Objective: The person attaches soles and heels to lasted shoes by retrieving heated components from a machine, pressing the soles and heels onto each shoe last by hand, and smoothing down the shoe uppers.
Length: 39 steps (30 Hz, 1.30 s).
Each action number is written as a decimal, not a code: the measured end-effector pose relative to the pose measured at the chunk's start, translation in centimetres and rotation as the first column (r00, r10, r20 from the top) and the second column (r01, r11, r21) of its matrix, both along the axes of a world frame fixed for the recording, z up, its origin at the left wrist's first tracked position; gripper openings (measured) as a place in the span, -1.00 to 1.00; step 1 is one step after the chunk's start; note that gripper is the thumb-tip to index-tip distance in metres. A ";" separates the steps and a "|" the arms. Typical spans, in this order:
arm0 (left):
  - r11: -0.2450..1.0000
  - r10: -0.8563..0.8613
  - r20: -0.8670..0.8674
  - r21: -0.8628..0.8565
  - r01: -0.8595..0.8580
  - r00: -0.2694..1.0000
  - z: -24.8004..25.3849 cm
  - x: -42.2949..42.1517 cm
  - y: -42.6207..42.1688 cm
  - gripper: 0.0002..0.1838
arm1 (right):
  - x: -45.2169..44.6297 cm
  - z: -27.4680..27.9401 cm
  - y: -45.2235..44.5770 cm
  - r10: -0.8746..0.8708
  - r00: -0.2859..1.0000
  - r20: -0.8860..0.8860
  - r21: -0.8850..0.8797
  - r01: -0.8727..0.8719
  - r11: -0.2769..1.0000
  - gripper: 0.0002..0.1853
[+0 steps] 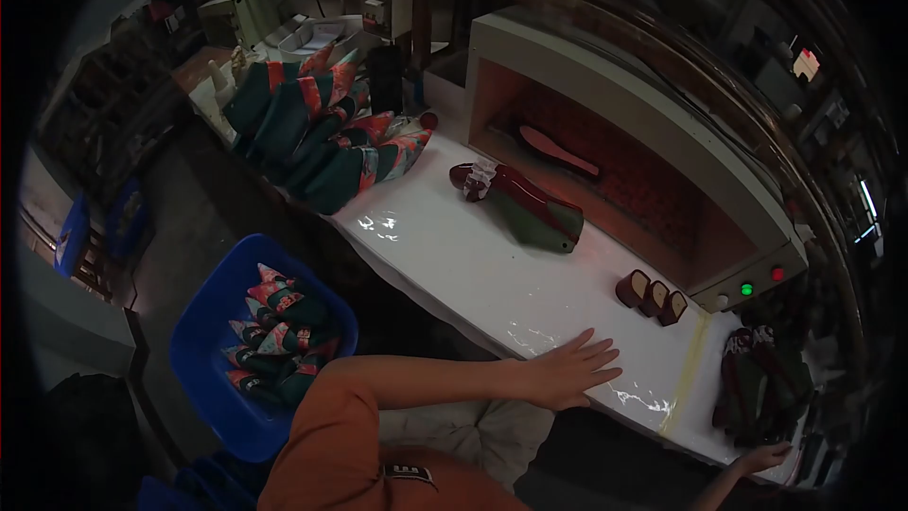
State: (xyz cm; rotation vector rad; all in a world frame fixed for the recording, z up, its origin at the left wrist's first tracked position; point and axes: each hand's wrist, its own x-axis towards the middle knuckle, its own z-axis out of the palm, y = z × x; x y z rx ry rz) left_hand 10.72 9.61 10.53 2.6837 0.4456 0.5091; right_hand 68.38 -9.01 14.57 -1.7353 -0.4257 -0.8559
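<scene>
My left hand point(572, 374) is open, palm down with fingers spread, over the near edge of the white table point(454, 246). Nothing is in it. Up from its fingertips stand three brown block heels point(651, 297) in a row. Low at the right, my right hand point(764, 458) is by the table's corner, just below some dark green shoe lasts point(761, 383) with dark straps and pale lacy trim. Its fingers are dim and overlap, so their grip is unclear. A green shoe last point(534, 211) with a dark red strap and whitish trim lies mid-table.
Behind the table stands a heater box point(605, 66) with a reddish glow, a pink sole point(558, 151) and a lit green button point(747, 290). Green lasts with floral uppers point(312, 132) crowd the left end. A blue basin point(208, 388) at my left holds several similar pieces.
</scene>
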 end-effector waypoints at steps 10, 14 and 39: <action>0.602 0.732 0.536 -0.220 -0.768 0.420 1.2 -17.5 9.1 -0.66 | -17.7 3.6 11.3 0.465 0.872 0.153 -0.151 -0.445 0.883 -0.51; 0.459 0.851 0.417 -0.293 -0.838 0.320 -0.2 -22.2 12.9 -0.70 | -20.1 -2.1 13.0 0.513 0.850 0.117 -0.414 -0.428 0.803 -0.50; 0.285 0.951 0.224 -0.361 -0.888 0.214 0.2 -22.2 15.4 -0.79 | -20.6 -5.2 13.3 0.524 0.822 -0.224 -0.577 -0.545 0.608 -0.55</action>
